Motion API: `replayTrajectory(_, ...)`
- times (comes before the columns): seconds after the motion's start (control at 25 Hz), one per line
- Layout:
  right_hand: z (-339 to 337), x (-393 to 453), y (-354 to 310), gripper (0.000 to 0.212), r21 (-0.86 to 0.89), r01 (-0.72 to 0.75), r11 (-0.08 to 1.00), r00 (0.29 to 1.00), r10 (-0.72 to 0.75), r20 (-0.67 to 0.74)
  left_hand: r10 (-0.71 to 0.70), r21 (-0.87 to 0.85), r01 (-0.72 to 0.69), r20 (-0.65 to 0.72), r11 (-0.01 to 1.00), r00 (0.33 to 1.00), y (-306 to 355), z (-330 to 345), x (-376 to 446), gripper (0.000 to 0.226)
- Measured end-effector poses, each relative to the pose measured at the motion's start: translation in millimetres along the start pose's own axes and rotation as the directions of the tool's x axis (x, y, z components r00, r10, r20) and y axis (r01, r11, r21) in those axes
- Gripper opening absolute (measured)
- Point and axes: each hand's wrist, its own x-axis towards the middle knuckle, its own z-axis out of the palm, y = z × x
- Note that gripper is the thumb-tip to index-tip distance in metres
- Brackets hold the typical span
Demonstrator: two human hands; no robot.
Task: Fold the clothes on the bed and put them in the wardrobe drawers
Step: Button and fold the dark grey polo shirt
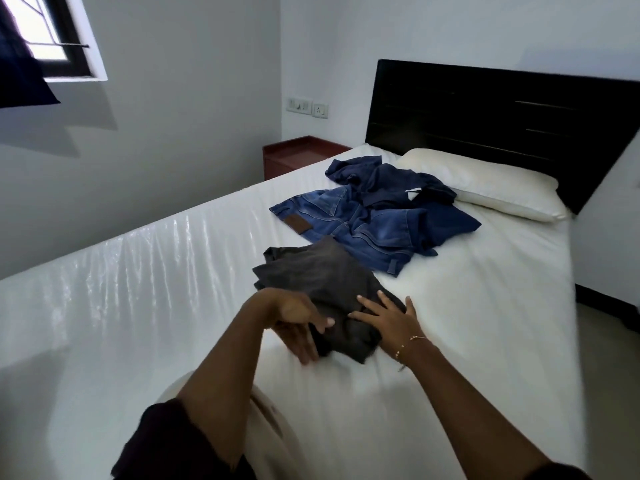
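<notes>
Pressing soft grey garment [322, 282] flat

Everything lay on the bed [485, 323]. The pillow [481, 183] sat at its head, against the headboard [502, 119]. Just in front of the pillow lay a crumpled shirt [388, 178], partly overlapping the jeans [363, 230] — these nearer the bed's middle. In front of the jeans, touching them, lay the folded garment [322, 282], with both hands on its near end. The nightstand [298, 155] stood left of the bed's head.
</notes>
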Motion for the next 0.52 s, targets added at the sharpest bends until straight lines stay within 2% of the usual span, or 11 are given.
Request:
replayTrajectory(0.04, 4, -7, 13, 0.053, -0.01, -0.051, 0.999, 0.998, 0.051, -0.039, 0.125, 0.058, -0.118, -0.138, 0.991, 0.982, 4, -1, 1, 0.031)
replayTrajectory(0.08, 8, -14, 23, 0.057, -0.035, -0.079, 0.996, 0.988, 0.074, -0.133, 0.237, 0.153, -0.197, -0.319, 0.968, 0.918, 5, -6, 4, 0.022)
replayTrajectory(0.12, 10, -18, 28, 0.066, -0.069, -0.11, 0.991, 0.963, 0.089, -0.254, 0.325, 0.283, -0.203, -0.501, 0.937, 0.802, 3, -13, 8, 0.021)
replayTrajectory(0.16, 17, -19, 32, 0.077, -0.041, -0.134, 0.99, 0.942, 0.114, -0.316, 0.393, 0.416, -0.132, -0.64, 0.9, 0.66, 1, -23, 15, 0.022)
replayTrajectory(0.2, 28, -19, 34, 0.083, -0.009, -0.122, 0.992, 0.923, 0.11, -0.368, 0.436, 0.51, -0.023, -0.709, 0.86, 0.555, -3, -31, 23, 0.025)
replayTrajectory(0.24, 38, -18, 31, 0.08, 0.071, -0.11, 0.991, 0.925, 0.128, -0.358, 0.46, 0.562, 0.056, -0.726, 0.825, 0.512, -9, -39, 34, 0.028)
replayTrajectory(0.28, 43, -18, 28, 0.066, 0.144, -0.085, 0.986, 0.929, 0.131, -0.346, 0.467, 0.591, 0.094, -0.716, 0.801, 0.52, -13, -47, 45, 0.03)
replayTrajectory(0.32, 47, -19, 24, 0.051, 0.184, -0.038, 0.982, 0.904, 0.112, -0.412, 0.468, 0.609, 0.093, -0.69, 0.787, 0.552, -17, -54, 55, 0.032)
replayTrajectory(0.36, 53, -17, 24, 0.044, 0.219, -0.003, 0.976, 0.874, 0.109, -0.474, 0.476, 0.623, 0.066, -0.658, 0.78, 0.583, -18, -60, 65, 0.033)
replayTrajectory(0.44, 58, -16, 27, 0.044, 0.275, 0.017, 0.961, 0.856, 0.128, -0.501, 0.485, 0.62, -0.004, -0.61, 0.785, 0.626, -23, -73, 81, 0.037)
replayTrajectory(0.52, 62, -15, 31, 0.043, 0.257, 0.023, 0.966, 0.825, 0.127, -0.55, 0.463, 0.579, -0.038, -0.609, 0.815, 0.644, -24, -85, 95, 0.044)
